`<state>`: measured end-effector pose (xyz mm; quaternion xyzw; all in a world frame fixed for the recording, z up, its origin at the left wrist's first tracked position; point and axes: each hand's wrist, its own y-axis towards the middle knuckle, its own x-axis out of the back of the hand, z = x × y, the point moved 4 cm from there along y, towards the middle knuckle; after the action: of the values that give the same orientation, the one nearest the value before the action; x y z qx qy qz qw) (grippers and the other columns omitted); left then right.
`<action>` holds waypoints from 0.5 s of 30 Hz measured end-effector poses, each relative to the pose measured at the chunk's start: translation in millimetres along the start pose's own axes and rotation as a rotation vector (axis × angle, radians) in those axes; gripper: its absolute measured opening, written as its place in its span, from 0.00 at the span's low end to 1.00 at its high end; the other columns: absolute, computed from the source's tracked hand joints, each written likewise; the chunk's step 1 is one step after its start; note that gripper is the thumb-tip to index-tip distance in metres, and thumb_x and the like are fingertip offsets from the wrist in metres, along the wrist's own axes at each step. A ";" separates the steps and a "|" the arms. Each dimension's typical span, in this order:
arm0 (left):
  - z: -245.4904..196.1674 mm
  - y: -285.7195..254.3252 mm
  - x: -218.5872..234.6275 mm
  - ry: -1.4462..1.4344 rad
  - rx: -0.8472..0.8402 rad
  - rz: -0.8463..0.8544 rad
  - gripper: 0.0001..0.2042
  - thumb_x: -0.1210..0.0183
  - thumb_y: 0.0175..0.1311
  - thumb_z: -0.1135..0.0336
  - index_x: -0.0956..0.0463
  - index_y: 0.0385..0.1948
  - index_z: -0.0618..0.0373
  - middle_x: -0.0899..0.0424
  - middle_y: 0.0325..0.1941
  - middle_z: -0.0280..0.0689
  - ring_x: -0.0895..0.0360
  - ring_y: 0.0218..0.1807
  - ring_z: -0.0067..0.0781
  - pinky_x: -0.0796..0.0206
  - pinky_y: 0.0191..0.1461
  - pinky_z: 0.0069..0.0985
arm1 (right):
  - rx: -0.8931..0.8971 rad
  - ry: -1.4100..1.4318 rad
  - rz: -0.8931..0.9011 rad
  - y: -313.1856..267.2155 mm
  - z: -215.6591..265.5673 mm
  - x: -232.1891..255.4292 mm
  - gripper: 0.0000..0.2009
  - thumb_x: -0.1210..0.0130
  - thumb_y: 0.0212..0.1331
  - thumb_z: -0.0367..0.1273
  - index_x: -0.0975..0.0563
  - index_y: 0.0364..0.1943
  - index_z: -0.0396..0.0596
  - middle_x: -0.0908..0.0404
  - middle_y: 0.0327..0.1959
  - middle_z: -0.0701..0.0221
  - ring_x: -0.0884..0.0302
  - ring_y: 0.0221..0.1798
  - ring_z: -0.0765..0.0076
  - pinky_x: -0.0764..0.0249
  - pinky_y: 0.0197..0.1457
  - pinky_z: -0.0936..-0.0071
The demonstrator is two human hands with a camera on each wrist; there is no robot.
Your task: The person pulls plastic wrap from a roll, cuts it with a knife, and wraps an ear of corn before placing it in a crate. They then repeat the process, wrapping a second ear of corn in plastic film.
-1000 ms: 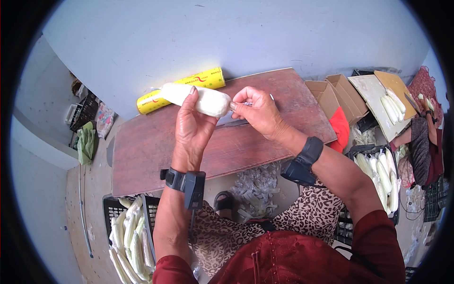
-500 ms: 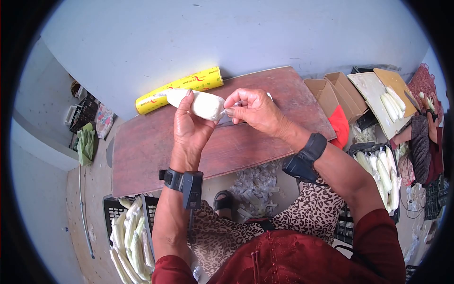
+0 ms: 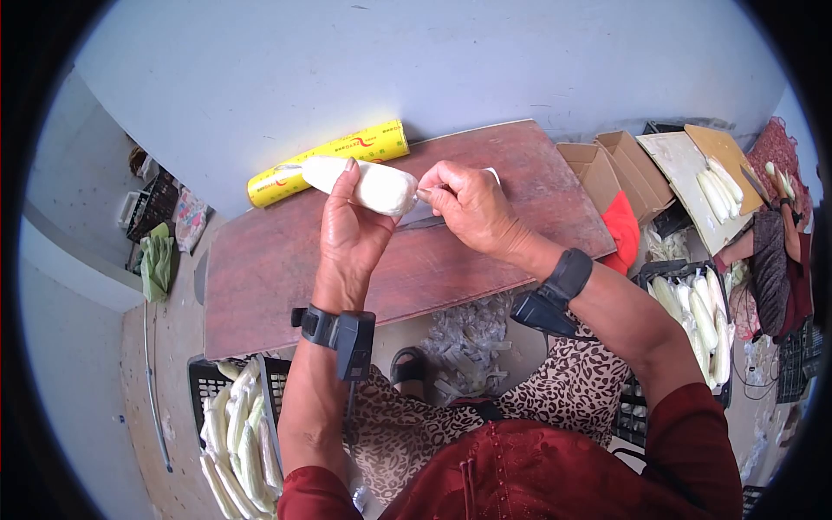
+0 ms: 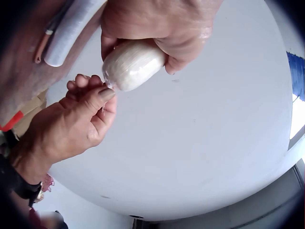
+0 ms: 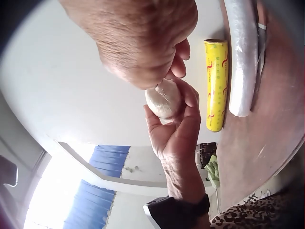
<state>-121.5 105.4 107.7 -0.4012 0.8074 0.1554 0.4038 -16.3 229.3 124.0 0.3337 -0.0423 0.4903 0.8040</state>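
My left hand [image 3: 354,230] grips a white, tapered vegetable [image 3: 386,189] wrapped in clear film, held up over the red-brown table [image 3: 286,286]. Its blunt end faces right and the narrow end points left. Thumb and fingers of my right hand [image 3: 475,206] pinch a small gathered tail of film at that blunt end. In the left wrist view a thin wisp of film [image 4: 104,109] hangs below the right thumb. The right wrist view shows the wrapped end of the vegetable [image 5: 163,101] cupped by the left fingers, with the right hand close over it.
Along the table's back lies a yellow printed roll [image 3: 329,163]; a clear film roll [image 5: 243,62] and a knife [image 4: 42,46] lie nearby. Crates of long pale vegetables [image 3: 238,420] stand at both sides. Cardboard boxes [image 3: 620,178] and another person [image 3: 780,251] are at right.
The right hand stays at the blunt end, its fingers shifting slightly around the film tail. The vegetable has moved a little and the left hand keeps its hold.
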 end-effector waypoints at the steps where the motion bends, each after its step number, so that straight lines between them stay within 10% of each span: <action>1: -1.1 -0.2 -1.0 0.020 -0.018 0.019 0.17 0.45 0.67 0.59 0.33 0.52 0.55 0.24 0.51 0.38 0.25 0.54 0.38 0.30 0.57 0.44 | -0.039 -0.001 0.011 -0.4 -1.1 -0.8 0.05 0.47 0.63 0.29 0.24 0.35 0.41 0.20 0.26 0.72 0.23 0.28 0.81 0.27 0.31 0.80; 15: -8.8 -2.2 -7.7 0.006 -0.064 0.261 0.22 0.40 0.63 0.65 0.36 0.56 0.55 0.26 0.55 0.37 0.28 0.59 0.36 0.34 0.63 0.40 | -0.436 0.904 0.115 -1.5 -23.7 -12.3 0.08 0.51 0.67 0.31 0.27 0.41 0.39 0.22 0.38 0.67 0.22 0.39 0.75 0.26 0.40 0.79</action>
<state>-121.7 102.9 119.3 -0.3059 0.8485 0.2310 0.3648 -27.6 233.1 100.1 -0.0902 0.1904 0.6089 0.7647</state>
